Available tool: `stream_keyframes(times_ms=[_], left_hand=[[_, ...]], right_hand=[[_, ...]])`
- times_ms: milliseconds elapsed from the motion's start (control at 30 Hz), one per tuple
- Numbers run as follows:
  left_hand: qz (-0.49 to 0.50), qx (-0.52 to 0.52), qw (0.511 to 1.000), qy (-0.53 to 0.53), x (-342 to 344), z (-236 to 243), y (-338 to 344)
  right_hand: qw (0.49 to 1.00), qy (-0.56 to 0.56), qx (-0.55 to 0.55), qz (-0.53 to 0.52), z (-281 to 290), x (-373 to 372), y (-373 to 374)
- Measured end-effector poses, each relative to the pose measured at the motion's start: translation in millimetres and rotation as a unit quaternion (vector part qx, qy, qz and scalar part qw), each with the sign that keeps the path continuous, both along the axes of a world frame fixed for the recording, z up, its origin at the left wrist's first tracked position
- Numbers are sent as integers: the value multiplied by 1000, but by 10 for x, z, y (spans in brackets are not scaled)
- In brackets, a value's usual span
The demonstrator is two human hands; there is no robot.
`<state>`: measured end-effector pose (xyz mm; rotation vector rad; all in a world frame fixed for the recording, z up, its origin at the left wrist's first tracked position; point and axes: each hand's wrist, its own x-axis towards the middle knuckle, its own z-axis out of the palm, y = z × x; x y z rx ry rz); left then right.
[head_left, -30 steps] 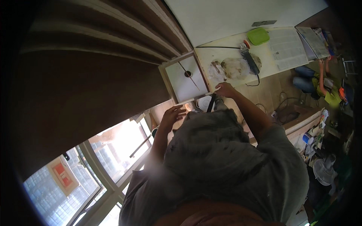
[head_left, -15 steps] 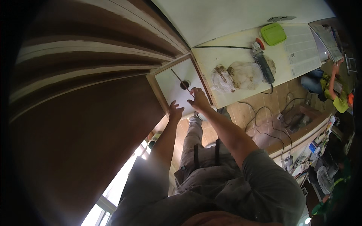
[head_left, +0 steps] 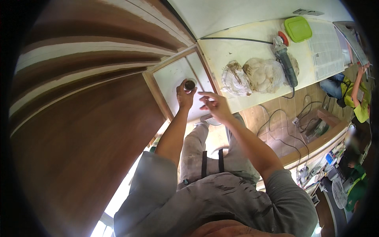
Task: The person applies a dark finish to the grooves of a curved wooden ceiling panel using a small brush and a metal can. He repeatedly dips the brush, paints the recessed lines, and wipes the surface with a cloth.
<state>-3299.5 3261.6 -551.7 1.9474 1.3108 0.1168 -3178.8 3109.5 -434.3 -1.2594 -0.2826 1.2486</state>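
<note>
My left hand [head_left: 185, 95] is wrapped round a small round container [head_left: 190, 85] with a dark inside, over a white panel [head_left: 167, 81] framed in wood. A thin stick [head_left: 194, 71] lies on that panel, to the right of the container. My right hand [head_left: 213, 103] is open, fingers apart and slightly bent, just right of the left hand over the panel, with nothing visibly in it.
The adjoining worktop [head_left: 244, 47] bears stained plastic or cloth [head_left: 254, 75], an angle grinder [head_left: 286, 67], a green tray [head_left: 298, 28] and paper sheets. Cords [head_left: 272, 122] lie on the floor. Co-workers [head_left: 361, 98] are at right. Dark wooden panelling [head_left: 71, 138] fills the left.
Both hands have moved forward onto the framed panel. My left hand has taken hold of the round container. The stick, which crossed the dark round shape, now lies right of it.
</note>
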Motion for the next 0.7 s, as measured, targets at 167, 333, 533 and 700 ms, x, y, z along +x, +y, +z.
stream_keyframes(times_ms=[167, 333, 533, 700], left_hand=[[62, -30, 993, -92, -1, 674, -176], [16, 22, 986, -167, 59, 2756, -410], [0, 97, 946, -310, 25, 4623, -335], [-36, 162, 885, -435, -19, 5695, -170]], right_hand=[[988, 58, 146, 8, 1088, 735, -705], [989, -129, 53, 55, 2313, 1053, -1037], [916, -399, 45, 18, 4012, 1356, -991], [810, -483, 294, -155, 5071, 1181, -840]])
